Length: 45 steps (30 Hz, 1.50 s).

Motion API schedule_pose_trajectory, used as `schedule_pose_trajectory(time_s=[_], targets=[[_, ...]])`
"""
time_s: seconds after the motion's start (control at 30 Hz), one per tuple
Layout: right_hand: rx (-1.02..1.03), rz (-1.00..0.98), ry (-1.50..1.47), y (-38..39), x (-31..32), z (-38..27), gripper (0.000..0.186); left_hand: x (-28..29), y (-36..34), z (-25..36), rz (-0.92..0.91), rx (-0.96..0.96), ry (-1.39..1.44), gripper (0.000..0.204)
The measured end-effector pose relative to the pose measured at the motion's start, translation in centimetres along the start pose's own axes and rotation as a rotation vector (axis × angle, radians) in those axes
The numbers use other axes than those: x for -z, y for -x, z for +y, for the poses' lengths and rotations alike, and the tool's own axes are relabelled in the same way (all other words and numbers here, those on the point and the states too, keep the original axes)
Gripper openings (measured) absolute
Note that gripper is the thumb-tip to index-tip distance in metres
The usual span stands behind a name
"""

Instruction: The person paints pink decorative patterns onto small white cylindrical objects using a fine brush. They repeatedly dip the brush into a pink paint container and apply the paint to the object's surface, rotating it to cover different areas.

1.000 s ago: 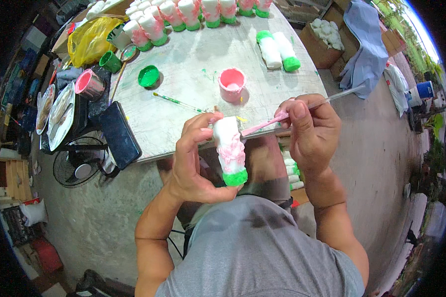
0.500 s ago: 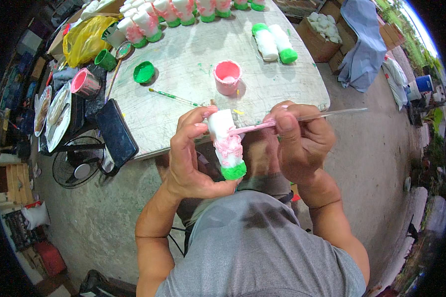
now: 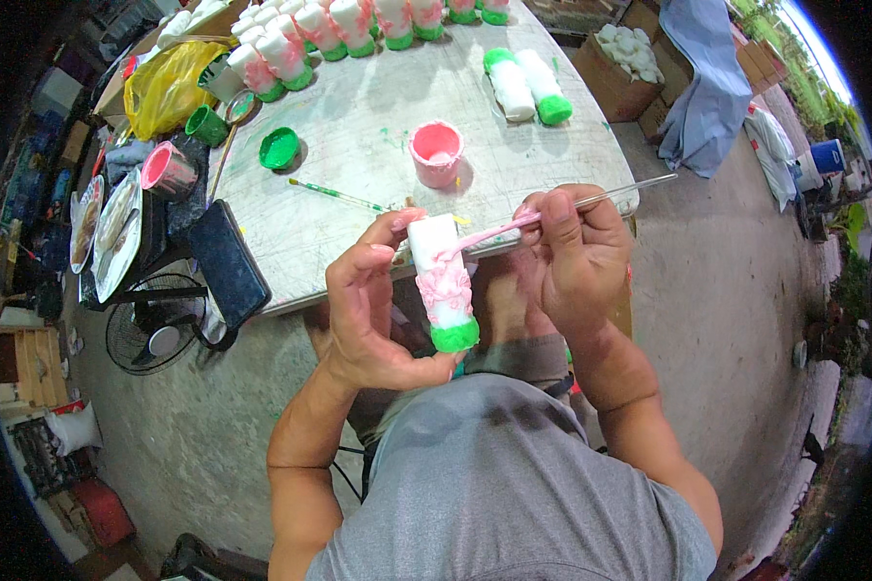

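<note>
My left hand (image 3: 370, 308) grips a white cylinder figurine (image 3: 442, 281) with pink relief and a green base, held over my lap. My right hand (image 3: 574, 254) holds a thin paintbrush (image 3: 552, 213) whose pink tip touches the upper part of the figurine. A pink paint cup (image 3: 436, 153) stands on the pale table (image 3: 358, 116) just beyond my hands. A second, green-handled brush (image 3: 337, 195) lies on the table to its left.
Several painted figurines (image 3: 344, 24) line the table's far edge; two (image 3: 528, 85) lie on their sides. A green lid (image 3: 280, 148), a green cup (image 3: 206, 125), a yellow bag (image 3: 165, 87), a dark phone (image 3: 228, 263) and a fan (image 3: 155, 334) sit to the left. A cardboard box (image 3: 622, 68) stands at right.
The figurine has tilted a little more upright in my left hand, and the brush tip has shifted along its upper part. The view has drifted slightly.
</note>
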State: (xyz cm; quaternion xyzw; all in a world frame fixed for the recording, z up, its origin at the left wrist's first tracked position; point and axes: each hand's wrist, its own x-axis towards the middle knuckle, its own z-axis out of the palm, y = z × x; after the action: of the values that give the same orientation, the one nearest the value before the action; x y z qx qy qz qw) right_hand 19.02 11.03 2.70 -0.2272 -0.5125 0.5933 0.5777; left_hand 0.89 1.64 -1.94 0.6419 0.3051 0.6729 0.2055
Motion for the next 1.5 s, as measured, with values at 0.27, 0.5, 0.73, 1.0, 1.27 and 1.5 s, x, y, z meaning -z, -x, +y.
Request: schedule_pose_trajectory(time_s=[0.27,0.5,0.73,1.0,1.27,1.5], targets=[[-0.088,0.002,-0.054,-0.3,0.0,-0.3,0.019,-0.1,0.1,-0.3,0.0,0.005,-0.004,0.112],[-0.02,-0.07,0.051,-0.4,0.1,-1.2,0.017,0.1,0.0,0.0,-0.001,0.016,-0.078,0.111],[0.22,-0.209,0.264,-0.9,0.0,-0.7,0.014,0.3,-0.5,0.8,-0.061,0.036,-0.156,0.11],[0.82,-0.58,0.606,-0.8,0.6,-2.8,0.028,0.4,-0.6,1.2,-0.061,0.046,-0.182,0.104],[0.707,-0.529,0.489,0.5,1.1,-2.8,0.019,0.4,-0.6,1.2,-0.063,0.036,-0.208,0.103],[0.474,-0.255,0.253,-0.2,0.1,-0.8,0.013,0.5,-0.5,1.3,-0.107,-0.002,-0.207,0.104]])
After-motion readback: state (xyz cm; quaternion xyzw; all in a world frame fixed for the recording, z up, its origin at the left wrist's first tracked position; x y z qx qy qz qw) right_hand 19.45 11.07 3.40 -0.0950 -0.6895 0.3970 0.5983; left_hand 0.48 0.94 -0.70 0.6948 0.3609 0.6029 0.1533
